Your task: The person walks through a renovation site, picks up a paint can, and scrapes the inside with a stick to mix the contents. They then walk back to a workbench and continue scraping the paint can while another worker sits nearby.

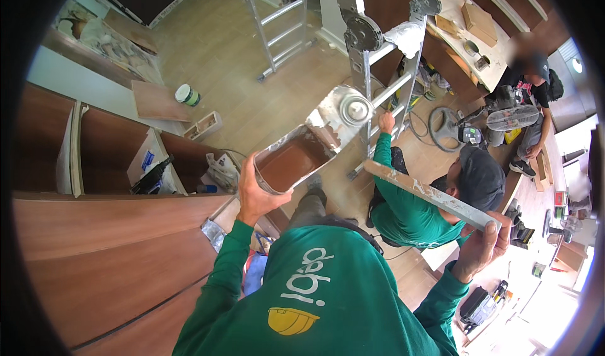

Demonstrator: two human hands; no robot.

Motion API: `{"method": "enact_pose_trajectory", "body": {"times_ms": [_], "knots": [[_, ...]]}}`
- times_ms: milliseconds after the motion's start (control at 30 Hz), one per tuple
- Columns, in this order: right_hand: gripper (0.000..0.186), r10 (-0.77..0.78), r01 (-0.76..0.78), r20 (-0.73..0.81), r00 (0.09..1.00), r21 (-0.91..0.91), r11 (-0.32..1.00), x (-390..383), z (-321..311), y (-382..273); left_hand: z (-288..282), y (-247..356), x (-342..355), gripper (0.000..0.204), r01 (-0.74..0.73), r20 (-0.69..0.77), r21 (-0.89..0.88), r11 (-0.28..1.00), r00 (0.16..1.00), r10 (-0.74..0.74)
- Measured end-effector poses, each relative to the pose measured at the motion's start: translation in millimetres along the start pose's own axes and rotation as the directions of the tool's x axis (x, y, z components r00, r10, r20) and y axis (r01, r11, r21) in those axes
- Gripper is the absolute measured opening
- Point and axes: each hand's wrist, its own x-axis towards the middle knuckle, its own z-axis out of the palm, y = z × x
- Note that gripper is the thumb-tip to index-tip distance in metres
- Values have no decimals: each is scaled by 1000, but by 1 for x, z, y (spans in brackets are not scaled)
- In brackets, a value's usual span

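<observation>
My left hand (pixel 259 195) grips a rectangular metal can (pixel 329 115) from its left side, thumb along the near edge. One face of the can is cut open, and brown paint (pixel 287 166) lies inside. The peeled-back lid, with a round cap (pixel 355 110), sticks out at the far right. On the right, my right hand (pixel 486 247) pinches the end of a flat wooden stick (pixel 435 196) smeared with pale and brown stains. The stick's other end points up and left toward the can, apart from it.
A co-worker in green (pixel 413 214) is close on my right, one hand on a folding ladder (pixel 370 69). Another person (pixel 535 104) sits farther right behind a fan (pixel 513 118). Wooden cabinets (pixel 113 230) line the left. A paint bucket (pixel 188 95) stands on the floor.
</observation>
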Motion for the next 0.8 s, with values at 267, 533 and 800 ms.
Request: {"method": "enact_pose_trajectory", "body": {"times_ms": [267, 533, 800], "knots": [[34, -46, 46, 12, 999, -51, 998, 11, 88, 34, -25, -71, 33, 93, 212, -76, -130, 968, 972, -223], [28, 329, -448, 395, 858, 261, 855, 35, 273, 108, -51, -156, 93, 94, 171, -96, -87, 981, 979, -179], [54, 435, -420, 605, 667, -178, 890, 79, 457, 132, -97, -203, 161, 97, 50, -131, -86, 995, 989, -61]]}}
